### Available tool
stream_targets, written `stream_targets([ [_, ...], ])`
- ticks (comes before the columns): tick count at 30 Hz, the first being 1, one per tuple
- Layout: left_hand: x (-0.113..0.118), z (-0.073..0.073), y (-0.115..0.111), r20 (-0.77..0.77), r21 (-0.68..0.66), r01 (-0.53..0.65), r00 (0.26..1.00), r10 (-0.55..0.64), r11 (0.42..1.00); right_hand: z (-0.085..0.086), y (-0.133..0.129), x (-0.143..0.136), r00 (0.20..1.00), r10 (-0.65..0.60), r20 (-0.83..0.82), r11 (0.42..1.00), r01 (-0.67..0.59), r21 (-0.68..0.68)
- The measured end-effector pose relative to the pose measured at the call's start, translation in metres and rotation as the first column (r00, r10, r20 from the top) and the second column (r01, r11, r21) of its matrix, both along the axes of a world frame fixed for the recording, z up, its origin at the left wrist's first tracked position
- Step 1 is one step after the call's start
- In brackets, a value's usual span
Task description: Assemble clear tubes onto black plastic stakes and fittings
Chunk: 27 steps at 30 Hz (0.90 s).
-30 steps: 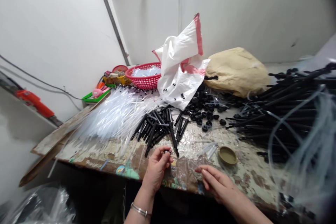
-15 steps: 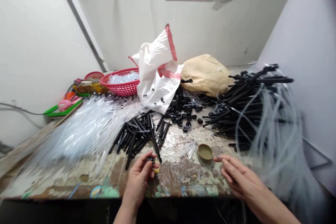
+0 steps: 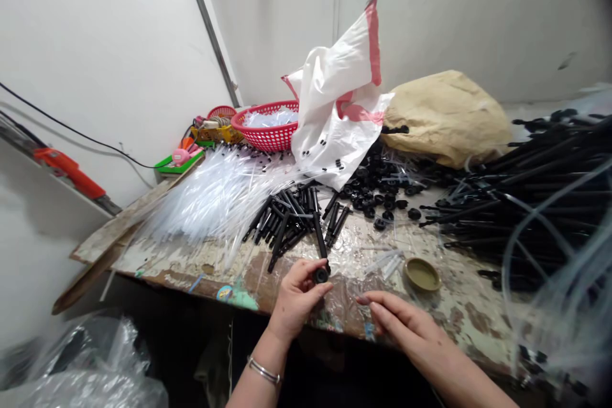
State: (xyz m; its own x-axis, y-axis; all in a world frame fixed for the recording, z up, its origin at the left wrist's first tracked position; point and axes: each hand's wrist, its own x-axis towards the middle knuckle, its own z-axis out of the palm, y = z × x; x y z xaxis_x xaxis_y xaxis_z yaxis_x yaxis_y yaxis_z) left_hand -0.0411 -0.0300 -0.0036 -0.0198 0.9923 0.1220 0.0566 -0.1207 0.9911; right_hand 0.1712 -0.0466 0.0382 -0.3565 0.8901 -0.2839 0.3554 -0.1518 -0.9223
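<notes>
My left hand [image 3: 300, 296] is closed on a small black round plastic cap [image 3: 320, 275] with a hole in its middle, held up near the table's front edge. My right hand [image 3: 404, 319] is a little to the right of it, index finger stretched toward the cap, its tip looking dark; no held object shows there. A shallow olive dish [image 3: 422, 275] stands just beyond my right hand. Behind my left hand lies a heap of short black tubes [image 3: 287, 220], one of them reaching close to my fingers.
A fan of clear thin tubes [image 3: 201, 197] covers the left side. Loose black caps [image 3: 382, 201] lie by a white sack [image 3: 329, 95] and a beige bag [image 3: 444, 118]. Black rods [image 3: 535, 204] with clear hoses pile up at the right. A red basket [image 3: 268, 135] stands behind.
The view has swung to the left and down. My right hand has left the dish's edge and come closer to my left hand, which still holds the black cap, now with its hole in view.
</notes>
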Motion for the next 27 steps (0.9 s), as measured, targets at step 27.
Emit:
stream_targets([
  [27,0.05,-0.007,0.01,-0.065,0.005,0.071,0.995,-0.071,0.997,0.006,0.058,0.098,0.752,-0.232,0.617,0.789,-0.226,0.572],
])
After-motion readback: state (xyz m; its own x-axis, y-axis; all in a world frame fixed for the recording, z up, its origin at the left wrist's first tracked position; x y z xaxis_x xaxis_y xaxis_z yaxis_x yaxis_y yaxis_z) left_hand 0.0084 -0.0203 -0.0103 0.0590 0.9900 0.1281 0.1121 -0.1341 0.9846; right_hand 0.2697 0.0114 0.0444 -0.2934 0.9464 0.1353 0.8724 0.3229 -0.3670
